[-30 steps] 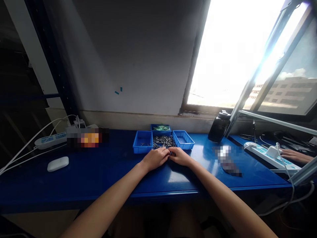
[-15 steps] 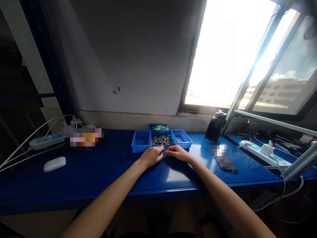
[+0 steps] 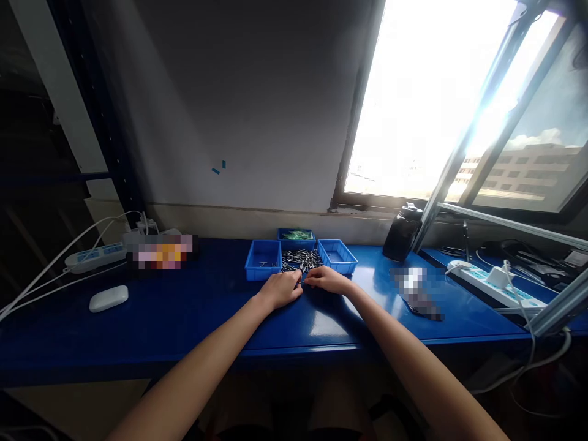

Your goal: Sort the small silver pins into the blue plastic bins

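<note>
A heap of small metal pins (image 3: 301,259) lies on the blue table (image 3: 184,318) between two blue bins. My left hand (image 3: 281,289) and my right hand (image 3: 325,280) rest on the table just in front of the heap, fingertips nearly meeting. Both hands have their fingers curled into a pinch over something too small to make out. The left blue bin (image 3: 263,260) holds a few pins. The right blue bin (image 3: 337,256) looks nearly bare. A third bin (image 3: 296,235) behind the heap holds green bits.
A dark bottle (image 3: 401,233) stands at the back right by the window frame. Power strips lie at far left (image 3: 94,256) and far right (image 3: 496,286) with cables. A white oval device (image 3: 108,298) sits on the left. A metal frame post (image 3: 558,309) slants across the right.
The hands stay together in front of the pin heap; they sit slightly further from the camera view's centre as my head shifted. Fingers have barely moved.
</note>
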### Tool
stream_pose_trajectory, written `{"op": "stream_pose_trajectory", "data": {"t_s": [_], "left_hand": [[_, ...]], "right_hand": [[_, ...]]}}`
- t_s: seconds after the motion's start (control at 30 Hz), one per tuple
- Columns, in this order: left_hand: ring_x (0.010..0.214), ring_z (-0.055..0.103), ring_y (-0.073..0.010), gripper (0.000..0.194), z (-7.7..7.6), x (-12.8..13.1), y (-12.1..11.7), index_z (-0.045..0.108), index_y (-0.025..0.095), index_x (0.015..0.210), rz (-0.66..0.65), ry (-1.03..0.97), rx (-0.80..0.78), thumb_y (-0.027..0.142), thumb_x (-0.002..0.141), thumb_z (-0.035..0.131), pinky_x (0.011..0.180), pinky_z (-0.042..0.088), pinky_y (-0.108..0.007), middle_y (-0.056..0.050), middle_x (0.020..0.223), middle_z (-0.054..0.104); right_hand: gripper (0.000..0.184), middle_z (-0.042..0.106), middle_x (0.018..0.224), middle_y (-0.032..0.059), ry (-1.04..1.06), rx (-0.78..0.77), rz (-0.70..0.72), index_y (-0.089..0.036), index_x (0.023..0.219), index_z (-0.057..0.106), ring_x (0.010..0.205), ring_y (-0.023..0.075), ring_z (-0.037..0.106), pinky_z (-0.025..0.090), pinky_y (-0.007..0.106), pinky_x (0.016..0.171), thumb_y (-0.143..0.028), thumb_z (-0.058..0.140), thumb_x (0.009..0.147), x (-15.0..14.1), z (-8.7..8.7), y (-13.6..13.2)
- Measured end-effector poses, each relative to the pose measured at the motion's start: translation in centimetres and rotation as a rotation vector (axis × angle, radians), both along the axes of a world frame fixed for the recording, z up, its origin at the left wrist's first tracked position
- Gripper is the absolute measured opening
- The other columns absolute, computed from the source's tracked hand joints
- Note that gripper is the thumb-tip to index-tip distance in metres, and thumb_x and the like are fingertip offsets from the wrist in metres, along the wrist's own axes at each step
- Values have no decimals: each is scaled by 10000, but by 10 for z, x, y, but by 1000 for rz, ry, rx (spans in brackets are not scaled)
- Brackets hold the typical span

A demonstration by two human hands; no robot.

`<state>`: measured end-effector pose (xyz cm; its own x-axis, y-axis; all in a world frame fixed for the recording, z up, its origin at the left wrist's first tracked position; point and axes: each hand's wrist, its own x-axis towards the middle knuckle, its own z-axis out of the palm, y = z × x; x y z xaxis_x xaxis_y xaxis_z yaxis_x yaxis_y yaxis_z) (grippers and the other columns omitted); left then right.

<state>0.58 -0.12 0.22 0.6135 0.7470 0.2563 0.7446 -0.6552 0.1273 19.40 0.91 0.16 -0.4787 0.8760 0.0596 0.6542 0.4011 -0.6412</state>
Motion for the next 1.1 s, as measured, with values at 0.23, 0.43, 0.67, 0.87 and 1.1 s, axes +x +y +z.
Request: {"op": "stream_pose_trajectory", "data": {"t_s": [0.23, 0.43, 0.67, 0.87, 1.1], "left_hand": [[764, 583, -193, 196, 1, 3, -7, 488, 183, 921, 27, 20, 31, 305, 811, 380, 603, 406, -255, -61, 863, 615], [791, 583, -188, 230, 1, 2, -9, 512, 177, 936, 35, -7, 37, 304, 839, 346, 626, 421, -254, -70, 892, 611], [812, 585, -189, 236, 0, -3, -7, 511, 218, 986, 23, -74, 3, 325, 846, 354, 630, 419, -253, -40, 904, 622], [820, 583, -194, 275, 2, -4, -9, 535, 211, 981, 69, -96, -27, 363, 851, 346, 645, 420, -256, -51, 905, 625], [795, 585, -191, 275, 2, -4, -9, 555, 212, 931, 55, -107, 4, 373, 851, 346, 634, 421, -253, -41, 880, 628]], "right_hand": [[294, 584, 650, 7, 52, 130, -25, -148, 799, 618, 589, 105, 489, 347, 202, 546, -386, 446, 791, 0, -10, -5], [268, 573, 625, 4, 13, 207, -44, -149, 773, 628, 567, 100, 473, 341, 201, 541, -369, 474, 772, -2, -11, -9], [254, 581, 625, 4, -7, 230, -39, -156, 795, 634, 563, 98, 482, 352, 203, 550, -362, 489, 770, -2, -8, -12], [233, 595, 649, 5, -5, 249, -24, -164, 802, 632, 578, 100, 501, 365, 201, 563, -351, 496, 772, -2, -8, -12], [239, 597, 655, 8, -27, 254, -15, -162, 819, 631, 578, 102, 496, 361, 208, 573, -352, 492, 776, -3, -9, -13]]}}
